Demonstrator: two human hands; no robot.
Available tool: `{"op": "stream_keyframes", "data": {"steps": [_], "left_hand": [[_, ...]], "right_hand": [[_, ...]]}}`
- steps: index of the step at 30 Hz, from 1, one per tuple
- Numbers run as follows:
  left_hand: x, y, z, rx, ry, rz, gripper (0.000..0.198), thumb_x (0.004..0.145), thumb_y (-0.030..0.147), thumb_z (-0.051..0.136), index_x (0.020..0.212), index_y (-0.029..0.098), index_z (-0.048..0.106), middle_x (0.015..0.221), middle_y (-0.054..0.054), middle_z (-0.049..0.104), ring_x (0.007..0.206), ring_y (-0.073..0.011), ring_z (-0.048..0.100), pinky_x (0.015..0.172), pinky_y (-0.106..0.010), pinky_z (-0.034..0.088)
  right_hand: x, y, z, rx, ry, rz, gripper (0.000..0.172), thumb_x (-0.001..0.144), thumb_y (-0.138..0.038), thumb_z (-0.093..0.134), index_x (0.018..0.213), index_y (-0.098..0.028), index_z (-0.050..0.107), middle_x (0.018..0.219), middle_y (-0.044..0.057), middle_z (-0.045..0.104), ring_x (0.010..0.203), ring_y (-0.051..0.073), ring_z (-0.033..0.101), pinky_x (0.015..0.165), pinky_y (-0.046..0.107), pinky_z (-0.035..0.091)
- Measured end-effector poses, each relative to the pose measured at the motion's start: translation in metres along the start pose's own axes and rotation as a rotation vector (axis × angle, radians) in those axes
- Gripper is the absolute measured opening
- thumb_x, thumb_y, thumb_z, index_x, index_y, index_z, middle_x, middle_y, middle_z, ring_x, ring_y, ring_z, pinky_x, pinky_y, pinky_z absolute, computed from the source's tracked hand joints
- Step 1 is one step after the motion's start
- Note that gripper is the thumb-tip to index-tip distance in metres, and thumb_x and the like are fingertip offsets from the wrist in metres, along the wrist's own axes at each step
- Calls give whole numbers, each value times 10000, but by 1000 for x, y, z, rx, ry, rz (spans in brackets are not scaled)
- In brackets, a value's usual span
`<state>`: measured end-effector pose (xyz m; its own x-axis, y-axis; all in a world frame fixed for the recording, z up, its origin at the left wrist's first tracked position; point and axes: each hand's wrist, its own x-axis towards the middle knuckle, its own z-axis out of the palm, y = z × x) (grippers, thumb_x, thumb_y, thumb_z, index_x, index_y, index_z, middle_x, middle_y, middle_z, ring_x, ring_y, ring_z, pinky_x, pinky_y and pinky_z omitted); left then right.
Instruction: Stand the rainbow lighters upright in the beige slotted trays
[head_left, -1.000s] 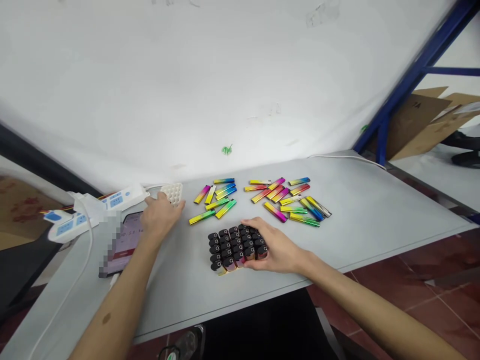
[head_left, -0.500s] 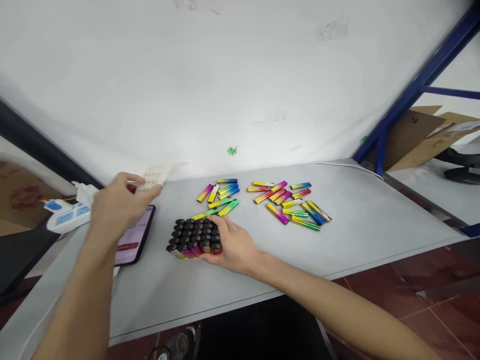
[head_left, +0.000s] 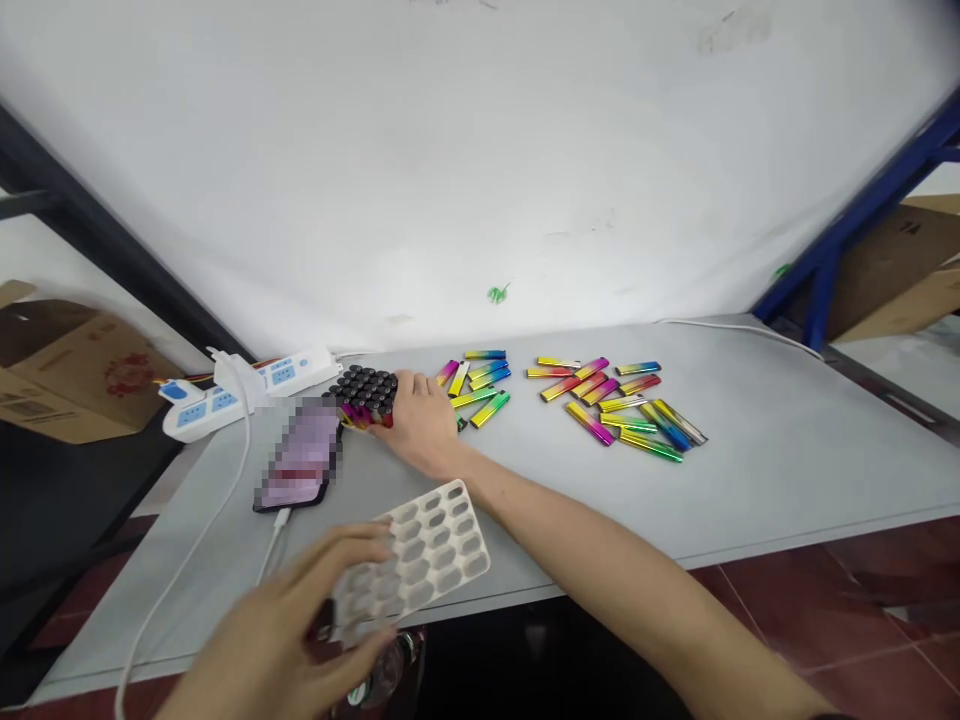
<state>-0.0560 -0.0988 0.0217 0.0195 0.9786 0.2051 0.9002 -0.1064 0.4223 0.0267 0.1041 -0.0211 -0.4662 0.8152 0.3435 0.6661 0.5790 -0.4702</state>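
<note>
My left hand, blurred by motion, grips a white tray with rows of oval holes. It holds the tray tilted over the table's near edge. My right hand is closed around the right side of a tight block of lighters, slim upright pieces with black upper ends and shiny coloured sides. This block stands near the back of the table, beside the phone. Just right of that hand lies a small group of loose lighters in metallic gradient colours. A larger loose group is spread farther right.
A phone, its screen pixelated, lies at the left with a white cable plugged in. Behind it is a white power strip. Cardboard boxes stand at far left and far right. A white wall closes off the back.
My right hand has pushed the block of lighters back and left, up to the phone and power strip. My left hand has brought the white tray from the back left to the near edge.
</note>
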Motion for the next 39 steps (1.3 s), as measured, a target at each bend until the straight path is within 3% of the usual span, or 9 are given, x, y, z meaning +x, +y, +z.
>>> {"op": "stream_keyframes", "data": {"steps": [4,9,13,17,20,24,27,30,39], "left_hand": [[17,10,34,42,-293,33,293,761,288,593,1044,365,579,1257,25,650,511,-158,619,547,-337,520],[32,19,42,162,-321,72,256,802,238,523,1054,273,544,1278,-37,618,619,-171,657,577,-315,479],[40,25,51,172,-356,93,323,795,205,525,1106,283,573,1298,-66,602,699,-184,682,600,-303,487],[54,40,66,143,-388,116,382,807,212,562,1177,304,579,1338,-79,568,864,-221,691,686,-325,520],[66,48,64,32,-355,108,437,832,314,600,1263,306,529,1355,-84,526,859,-224,673,729,-363,527],[82,44,52,-305,-223,-18,398,950,407,438,1323,270,446,1092,-58,596,893,-193,629,818,-353,508],[95,37,54,-525,-165,-99,377,995,401,323,1328,252,421,898,-16,585,786,-165,598,749,-325,501],[105,35,67,-661,-104,-79,324,981,411,404,1259,266,484,1018,-24,620,916,-162,624,862,-330,492],[103,26,67,-386,-53,-36,254,936,428,517,1147,305,585,1089,2,717,968,-185,684,806,-300,530]], "right_hand": [[24,7,2,-12,-11,-10,687,783,-510,711,1268,-125,413,1165,183,577,1089,325,539,897,447,474],[45,17,-6,-13,-106,-73,781,747,-573,718,1301,-125,399,1210,204,544,1107,346,553,879,468,487],[47,38,-42,63,-207,-221,837,785,-576,684,1403,-126,344,1361,216,466,1257,348,482,980,459,445],[16,69,-96,113,-166,-278,502,920,-494,556,1288,-157,497,1246,143,578,1164,260,557,946,395,458],[-27,93,-122,111,-185,-318,277,961,-435,517,1081,-203,610,1072,65,666,1058,208,601,880,336,465],[-73,130,-123,96,-163,-322,186,961,-361,535,982,-213,646,999,49,698,966,194,619,811,321,472],[-82,157,-112,113,-25,-241,161,960,-308,530,938,-206,653,952,56,706,919,200,619,828,344,474],[-81,175,-110,164,143,-156,153,960,-281,522,923,-204,649,930,56,708,922,209,620,845,355,477],[-94,194,-136,149,362,-13,142,954,-272,524,947,-227,658,908,35,707,879,209,606,786,339,469]]}}
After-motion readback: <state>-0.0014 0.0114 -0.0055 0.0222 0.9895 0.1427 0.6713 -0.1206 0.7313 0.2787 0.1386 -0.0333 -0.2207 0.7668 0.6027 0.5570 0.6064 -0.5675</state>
